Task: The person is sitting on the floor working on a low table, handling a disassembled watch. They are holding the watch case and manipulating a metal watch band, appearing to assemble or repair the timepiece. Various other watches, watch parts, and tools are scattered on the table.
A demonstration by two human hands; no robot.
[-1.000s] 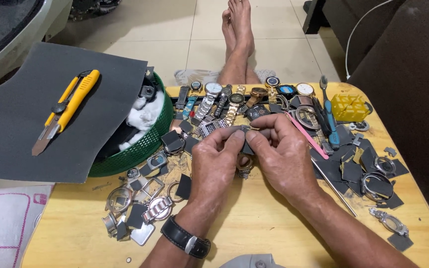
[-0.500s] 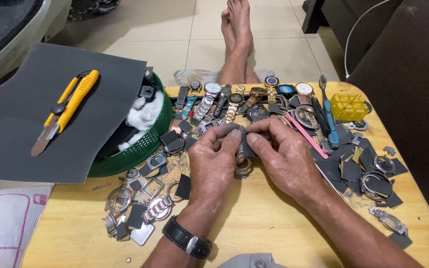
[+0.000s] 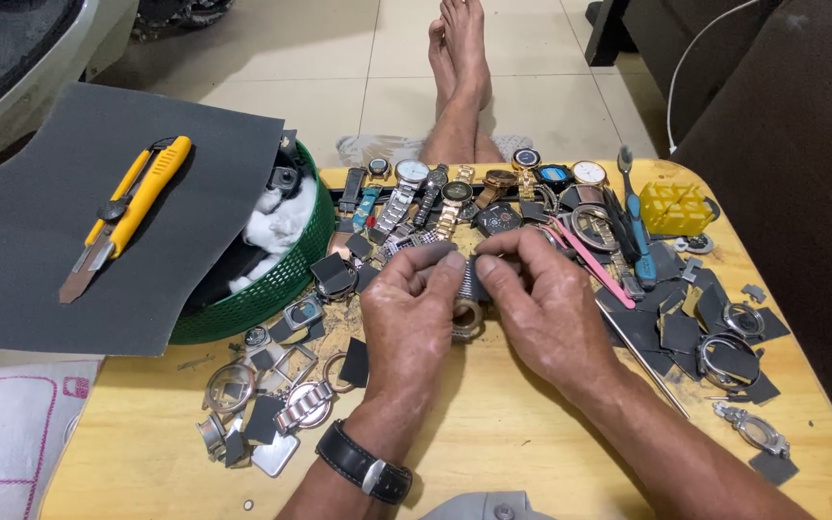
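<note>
Near the middle of the wooden table (image 3: 493, 424), the left hand (image 3: 414, 313) and right hand (image 3: 546, 308) meet, thumbs and forefingers pinched together on a watch (image 3: 469, 303) with a metal link band, its gold-toned case hanging just below the fingertips. It looks small, hard and likely slick, the band limp at its links, so the case edges seem the surer hold. Farther off, loose watch cases lie left and right, a green basket (image 3: 272, 289) under a grey sheet (image 3: 98, 260) with a yellow knife (image 3: 127, 217) stands left, and a row of watches (image 3: 474, 183) lines the far edge before a tiled floor (image 3: 358, 67).
</note>
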